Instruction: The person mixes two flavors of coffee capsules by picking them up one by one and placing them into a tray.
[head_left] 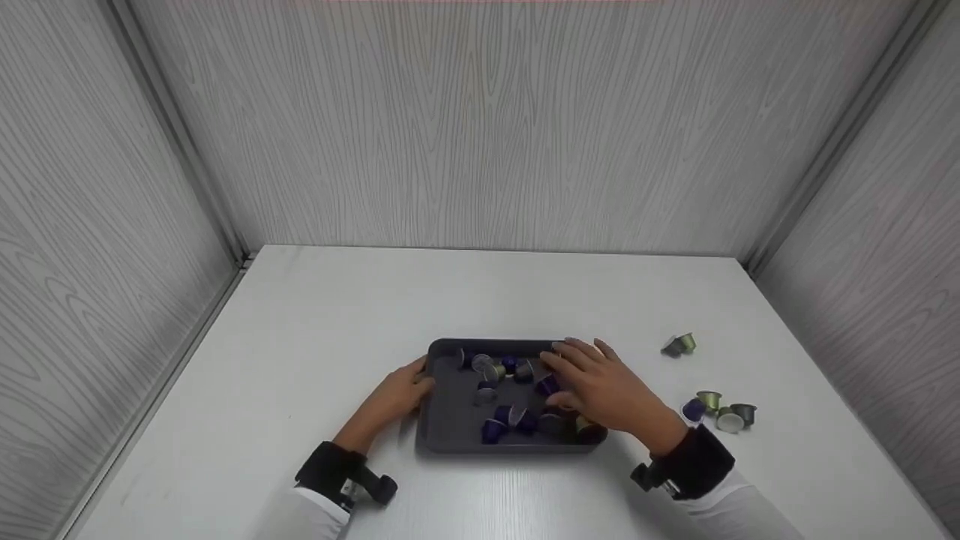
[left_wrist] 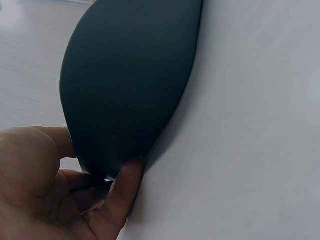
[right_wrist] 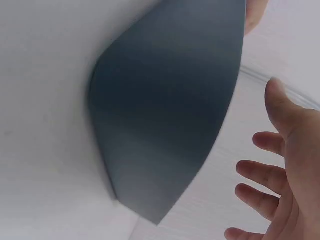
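Observation:
A dark grey tray (head_left: pixel 448 420) lies on the table with several coffee capsules in it, among them a dark blue one (head_left: pixel 493 431) near the front and a pale green one (head_left: pixel 493 373) further back. At the tray's left side, my left hand (head_left: pixel 394 394) grips the edge; the left wrist view shows its fingers (left_wrist: pixel 127 182) curled against the tray wall. Over the right part of the tray spreads my right hand (head_left: pixel 611 394), its fingers apart and slightly bent. In the right wrist view nothing is held in it. It partly covers the capsules below.
To the right of the tray, a small group of capsules, with a green one (head_left: pixel 709 400) and a silver-lidded one (head_left: pixel 730 421), lies on the white table (head_left: pixel 337 300). Further back is a pair of capsules (head_left: pixel 679 345). Pale wood-grain panels (head_left: pixel 480 127) enclose the table's back and sides.

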